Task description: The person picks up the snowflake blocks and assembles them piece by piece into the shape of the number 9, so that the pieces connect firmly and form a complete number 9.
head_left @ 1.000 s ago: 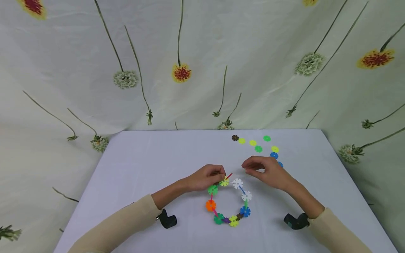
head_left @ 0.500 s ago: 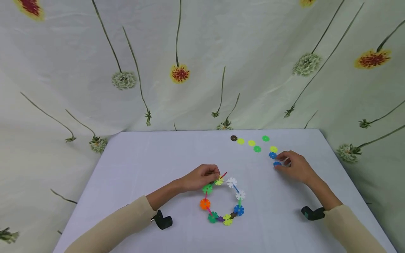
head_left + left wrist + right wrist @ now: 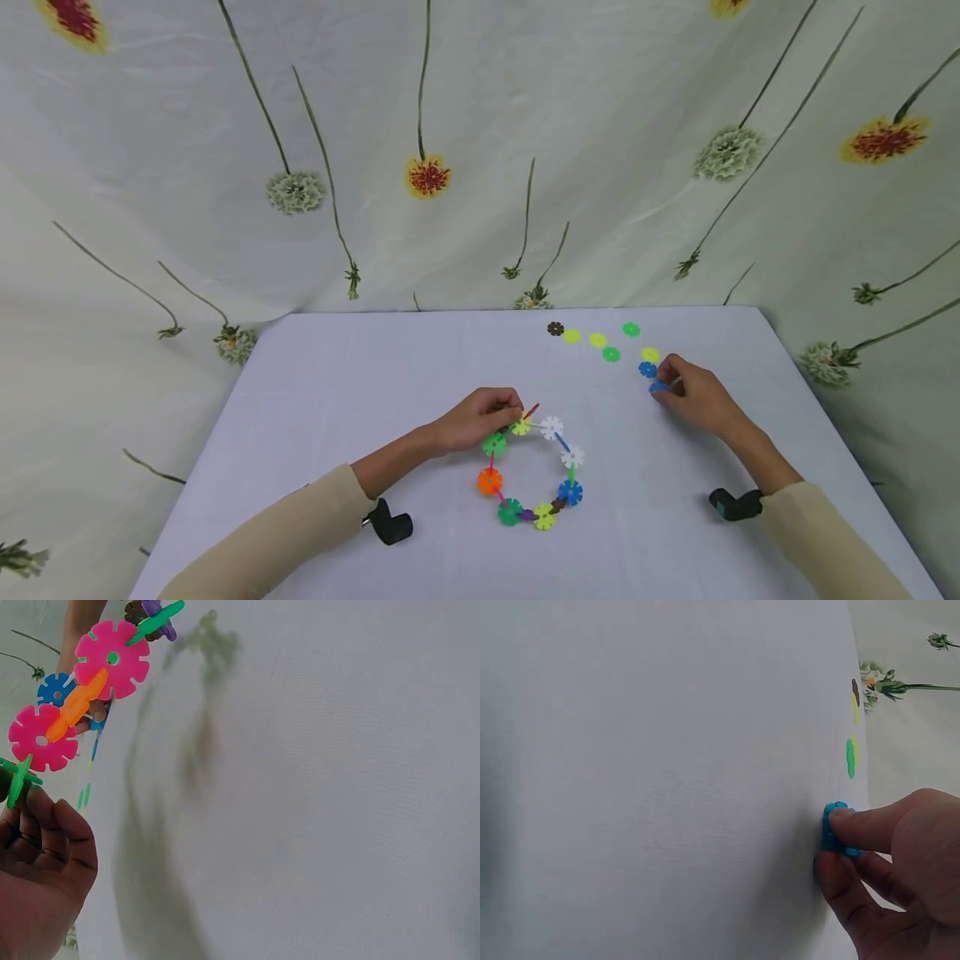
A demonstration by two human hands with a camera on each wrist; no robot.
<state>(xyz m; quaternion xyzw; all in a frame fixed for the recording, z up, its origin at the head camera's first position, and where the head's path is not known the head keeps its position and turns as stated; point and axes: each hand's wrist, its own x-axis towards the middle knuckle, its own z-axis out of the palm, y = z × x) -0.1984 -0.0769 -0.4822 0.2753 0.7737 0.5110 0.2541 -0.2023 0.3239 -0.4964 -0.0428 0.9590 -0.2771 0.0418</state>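
My left hand [image 3: 477, 418] pinches the upper left part of a ring [image 3: 490, 481] of colourful notched plastic discs slotted into one another. It hangs over the table's middle; in the left wrist view, pink discs [image 3: 112, 660], an orange one [image 3: 78, 705] and a green one [image 3: 20, 782] at the fingertips show. Toward the back right, my right hand [image 3: 699, 398] pinches a loose blue notched disc [image 3: 832, 825] between thumb and fingers. Another blue disc [image 3: 647, 369] lies just beyond those fingertips, with a yellow disc [image 3: 650, 355] behind it.
More loose discs lie along the back of the white table [image 3: 375, 358]: a brown one [image 3: 556, 328], yellow ones [image 3: 597, 340] and green ones [image 3: 611, 354]. Behind the far edge hangs a flower-print cloth [image 3: 450, 242]. Black wrist cameras [image 3: 392, 522] sit at both cuffs.
My right hand has gone from beside the ring to the back right and now grips a blue disc, which has tilted in the fingers. My left hand keeps holding the ring.
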